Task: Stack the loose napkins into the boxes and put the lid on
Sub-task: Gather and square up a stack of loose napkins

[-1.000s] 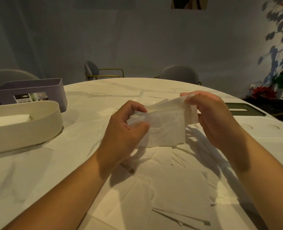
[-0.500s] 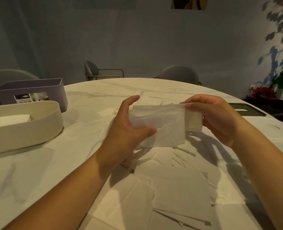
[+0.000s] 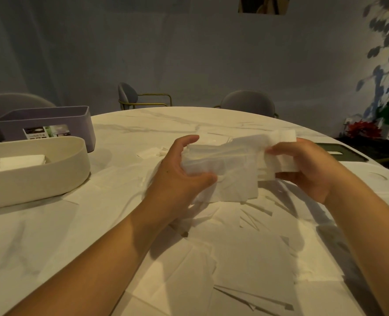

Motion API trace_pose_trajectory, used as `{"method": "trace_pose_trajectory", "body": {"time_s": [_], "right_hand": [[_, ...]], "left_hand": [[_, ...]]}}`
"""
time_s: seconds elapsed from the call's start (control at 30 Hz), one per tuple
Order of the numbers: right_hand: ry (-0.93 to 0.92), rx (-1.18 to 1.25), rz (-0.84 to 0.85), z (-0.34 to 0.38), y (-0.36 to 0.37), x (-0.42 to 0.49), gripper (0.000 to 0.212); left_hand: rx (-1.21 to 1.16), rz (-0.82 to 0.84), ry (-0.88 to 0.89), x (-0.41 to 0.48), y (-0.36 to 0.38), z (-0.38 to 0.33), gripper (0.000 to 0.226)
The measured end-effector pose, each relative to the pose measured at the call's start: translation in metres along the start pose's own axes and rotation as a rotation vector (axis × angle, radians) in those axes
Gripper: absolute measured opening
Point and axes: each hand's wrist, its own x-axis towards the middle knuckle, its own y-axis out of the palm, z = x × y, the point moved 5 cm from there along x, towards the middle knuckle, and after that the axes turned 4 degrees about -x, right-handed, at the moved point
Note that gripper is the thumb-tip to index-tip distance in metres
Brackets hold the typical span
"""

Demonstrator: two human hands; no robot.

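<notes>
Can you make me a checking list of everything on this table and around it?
Surface: round white marbled table, dimly lit.
Job's things: napkin bundle held above the table; loose napkins strewn on the table; cream box holding folded napkins; grey box behind it, open; dark green lid at the far right.
Clutter: nothing seen.
Hands: left hand and right hand each grip one end of the bundle.
Cables: nothing seen.
Surroundings: grey chairs, red flowers, grey wall.

The napkin bundle (image 3: 223, 167) hides most fingers of my left hand (image 3: 175, 174). The cream box (image 3: 52, 179) runs off the left edge and covers the foot of the purple box (image 3: 84, 124), whose label (image 3: 47, 132) is too small to read.
</notes>
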Motion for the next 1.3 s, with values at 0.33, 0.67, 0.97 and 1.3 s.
{"method": "trace_pose_trajectory", "body": {"time_s": [0.33, 0.67, 0.97, 1.3], "right_hand": [[0.091, 0.375, -0.387, -0.008, -0.026, 0.012, 0.013], [-0.1, 0.162, 0.267, -0.005, 0.036, -0.004, 0.017], [-0.152, 0.109, 0.507, -0.008, 0.048, -0.007, 0.02], [-0.156, 0.155, 0.576, -0.01, 0.046, -0.004, 0.019]], "left_hand": [[-0.04, 0.056, 0.104, -0.002, 0.001, -0.007, 0.047], [-0.136, 0.225, 0.005, -0.003, 0.004, -0.003, 0.042], [-0.081, 0.145, -0.021, 0.0, 0.003, 0.002, 0.054], [-0.057, 0.166, 0.017, 0.001, 0.005, 0.002, 0.077]]}}
